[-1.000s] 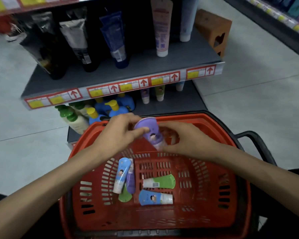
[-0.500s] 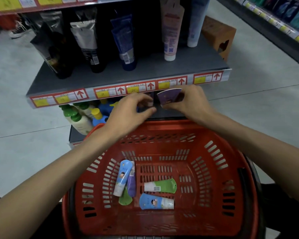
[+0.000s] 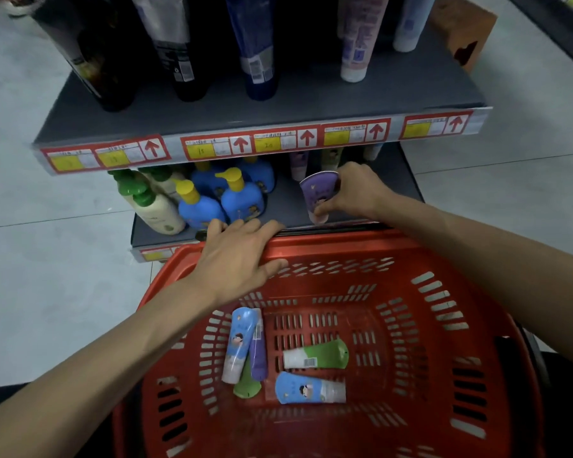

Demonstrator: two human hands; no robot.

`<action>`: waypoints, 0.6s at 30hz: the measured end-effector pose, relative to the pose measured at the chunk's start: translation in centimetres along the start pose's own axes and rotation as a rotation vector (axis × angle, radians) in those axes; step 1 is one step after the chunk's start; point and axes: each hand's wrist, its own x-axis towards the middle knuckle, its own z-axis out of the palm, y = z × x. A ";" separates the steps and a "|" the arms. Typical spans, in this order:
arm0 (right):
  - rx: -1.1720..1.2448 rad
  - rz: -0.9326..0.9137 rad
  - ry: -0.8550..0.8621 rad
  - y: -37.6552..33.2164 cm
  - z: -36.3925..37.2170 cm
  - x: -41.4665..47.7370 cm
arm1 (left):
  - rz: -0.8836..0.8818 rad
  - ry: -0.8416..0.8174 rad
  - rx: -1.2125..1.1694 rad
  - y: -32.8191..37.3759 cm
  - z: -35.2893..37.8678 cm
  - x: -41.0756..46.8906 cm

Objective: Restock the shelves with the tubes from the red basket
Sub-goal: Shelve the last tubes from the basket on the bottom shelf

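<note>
1. While the right hand (image 3: 351, 193) grips a purple tube (image 3: 318, 193) upright, cap down, at the front of the lower shelf (image 3: 285, 209), that tube is nearly shelved but not yet released.
2. Beyond that hand, toward the shelf's back, perhaps three small tubes (image 3: 299, 165) stand in shadow; their count is unclear.
3. Nearer than the right hand, the left hand (image 3: 239, 256) lies open, fingers straight, on the far rim of the red basket (image 3: 444, 259).
4. Below the left hand, five tubes (image 3: 318, 357) lie on the basket floor, so most of the restocking remains.
</note>
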 end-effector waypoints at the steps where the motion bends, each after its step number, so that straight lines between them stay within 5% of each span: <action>1: -0.009 -0.001 -0.020 0.0 0.5 0.4 | -0.007 -0.018 -0.035 0.0 -0.3 -0.2; 4: -0.007 0.011 -0.073 0.1 1.8 1.9 | -0.036 -0.060 -0.263 -0.1 -1.5 -0.4; 8: -0.003 0.027 -0.120 -0.2 2.6 4.7 | -0.067 0.119 -0.577 -0.3 -2.6 0.3; 18: 0.089 -0.031 0.094 -0.7 6.0 9.3 | -0.105 0.322 -0.741 0.2 -2.7 1.2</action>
